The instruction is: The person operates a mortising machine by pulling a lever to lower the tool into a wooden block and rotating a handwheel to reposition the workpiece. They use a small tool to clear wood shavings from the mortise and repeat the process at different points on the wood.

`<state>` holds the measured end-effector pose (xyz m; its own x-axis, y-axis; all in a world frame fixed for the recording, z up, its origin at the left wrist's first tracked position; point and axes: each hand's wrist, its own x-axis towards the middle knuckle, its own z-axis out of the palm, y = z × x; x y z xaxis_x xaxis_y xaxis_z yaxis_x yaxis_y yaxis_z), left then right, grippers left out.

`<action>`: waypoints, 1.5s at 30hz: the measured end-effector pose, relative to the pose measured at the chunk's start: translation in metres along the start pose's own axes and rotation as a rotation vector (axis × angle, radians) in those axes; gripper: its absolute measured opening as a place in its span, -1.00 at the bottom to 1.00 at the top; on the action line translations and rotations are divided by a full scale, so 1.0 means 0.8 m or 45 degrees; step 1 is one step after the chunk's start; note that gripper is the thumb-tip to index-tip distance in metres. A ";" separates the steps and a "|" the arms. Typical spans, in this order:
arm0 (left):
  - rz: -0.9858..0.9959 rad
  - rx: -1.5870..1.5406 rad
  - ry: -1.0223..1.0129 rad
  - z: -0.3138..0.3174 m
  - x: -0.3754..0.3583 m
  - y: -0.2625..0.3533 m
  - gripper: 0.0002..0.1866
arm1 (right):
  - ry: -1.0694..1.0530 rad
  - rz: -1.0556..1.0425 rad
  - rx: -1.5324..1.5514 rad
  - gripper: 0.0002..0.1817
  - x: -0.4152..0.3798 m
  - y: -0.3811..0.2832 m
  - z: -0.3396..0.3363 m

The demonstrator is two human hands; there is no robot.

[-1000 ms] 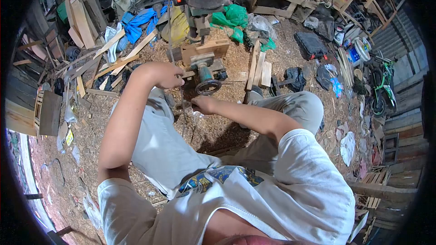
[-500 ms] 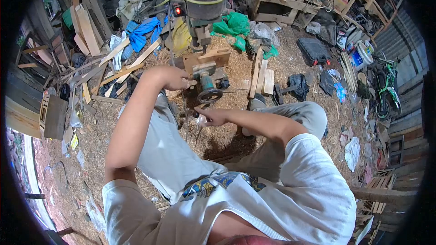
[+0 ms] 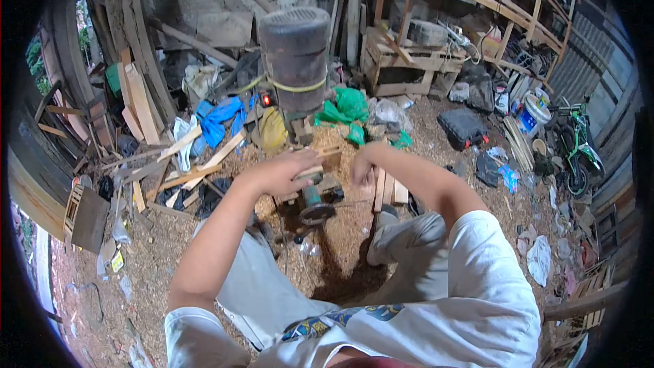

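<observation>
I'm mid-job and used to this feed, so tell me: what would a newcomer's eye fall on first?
Probably the big dark cylinder at upper centre, ringed by a yellow band, with a red light glowing at its lower left. Below it, the left hand is near a black handwheel. Bright green plastic lies right of the cylinder.

The location is a woodworking workshop of rough, shed-like construction, with upright timbers [image 3: 133,24] at the left and corrugated sheeting [image 3: 584,48] at the right. A machine [image 3: 293,61] fitted with a lit red switch [image 3: 266,99] and a handwheel [image 3: 317,214] stands above a floor [image 3: 167,262] strewn with wood shavings [image 3: 357,221]. Loose planks [image 3: 139,95], a wooden crate [image 3: 402,87] and a black case [image 3: 461,128] surround it.
</observation>
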<state>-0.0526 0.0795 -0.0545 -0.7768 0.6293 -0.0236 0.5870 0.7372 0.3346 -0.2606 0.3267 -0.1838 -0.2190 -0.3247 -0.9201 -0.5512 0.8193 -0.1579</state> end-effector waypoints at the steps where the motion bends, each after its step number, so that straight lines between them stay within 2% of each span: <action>1: 0.046 0.064 0.062 0.001 0.003 0.001 -0.30 | 0.113 0.077 0.049 -0.53 -0.008 0.013 -0.041; 3: 0.046 0.046 0.079 -0.007 0.010 0.011 -0.27 | 0.528 0.096 -0.008 -0.61 -0.051 0.022 -0.119; 5: 0.135 0.041 0.247 -0.011 0.015 0.019 -0.26 | 0.882 -0.180 -1.074 -0.66 -0.017 0.078 -0.254; 7: 0.145 0.087 0.287 -0.017 0.019 0.027 -0.24 | 1.635 -0.203 -0.011 -0.63 -0.164 0.017 -0.251; 9: 0.185 0.076 0.381 -0.020 0.022 0.029 -0.24 | 2.070 -0.469 0.287 -0.55 -0.215 0.000 -0.296; 11: 0.188 0.098 0.412 -0.026 0.023 0.034 -0.26 | 2.227 -0.658 0.789 -0.48 -0.252 -0.023 -0.336; 12: 0.201 0.118 0.429 -0.023 0.025 0.028 -0.26 | 2.347 -0.762 0.769 -0.40 -0.270 -0.035 -0.348; 13: 0.214 0.135 0.444 -0.020 0.027 0.021 -0.26 | 2.364 -0.780 0.765 -0.40 -0.284 -0.048 -0.361; 15: 0.214 0.156 0.452 -0.020 0.027 0.020 -0.25 | 2.322 -1.039 1.107 -0.31 -0.308 -0.074 -0.382; 17: 0.218 0.161 0.460 -0.024 0.029 0.021 -0.25 | 2.273 -1.103 1.165 -0.24 -0.335 -0.095 -0.376; 19: 0.160 0.185 0.518 -0.027 0.029 0.023 -0.23 | 2.012 -1.285 1.316 -0.22 -0.353 -0.104 -0.372; 20: 0.146 0.203 0.558 -0.030 0.028 0.025 -0.23 | 2.013 -1.285 1.319 -0.22 -0.352 -0.107 -0.375; 22: 0.125 0.192 0.614 -0.034 0.027 0.028 -0.25 | 2.274 -1.165 1.359 -0.23 -0.351 -0.113 -0.380; 23: 0.103 0.181 0.674 -0.034 0.027 0.029 -0.26 | 2.274 -1.163 1.360 -0.23 -0.352 -0.110 -0.378; 25: 0.120 0.171 0.719 -0.035 0.027 0.028 -0.28 | 1.978 -1.457 1.463 -0.27 -0.362 -0.104 -0.372; 26: 0.136 0.161 0.764 -0.035 0.027 0.029 -0.30 | 1.978 -1.456 1.461 -0.27 -0.375 -0.106 -0.357; 28: 0.136 0.207 0.814 -0.037 0.025 0.037 -0.30 | 1.912 -1.403 1.510 -0.40 -0.393 -0.107 -0.330; 29: 0.135 0.253 0.862 -0.038 0.024 0.042 -0.30 | 1.911 -1.399 1.512 -0.40 -0.387 -0.098 -0.344; 31: 0.135 0.259 0.923 -0.038 0.025 0.047 -0.29 | 1.539 -1.632 1.473 -0.52 -0.377 -0.082 -0.371; 35: 0.105 0.269 1.048 -0.035 0.028 0.054 -0.24 | 1.385 -1.621 1.648 -0.55 -0.410 -0.112 -0.318; 37: 0.115 0.263 1.045 -0.032 0.029 0.053 -0.22 | 1.207 -1.628 1.642 -0.59 -0.407 -0.104 -0.303; 39: 0.084 0.308 1.039 -0.033 0.028 0.053 -0.21 | 1.252 -1.682 1.682 -0.60 -0.390 -0.097 -0.318; 41: 0.074 0.304 1.033 -0.034 0.028 0.056 -0.21 | 1.260 -1.836 1.556 -0.61 -0.390 -0.101 -0.312; 42: 0.079 0.294 1.029 -0.033 0.029 0.056 -0.21 | 1.410 -1.816 1.657 -0.62 -0.385 -0.109 -0.310; 45: 0.083 0.302 1.035 -0.039 0.026 0.058 -0.22 | 1.502 -1.941 1.646 -0.63 -0.382 -0.112 -0.257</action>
<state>-0.0486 0.1193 -0.0105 -0.6088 0.3663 0.7037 0.5978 0.7949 0.1035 -0.3100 0.2550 0.1852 -0.7573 -0.4179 0.5018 -0.1972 -0.5862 -0.7858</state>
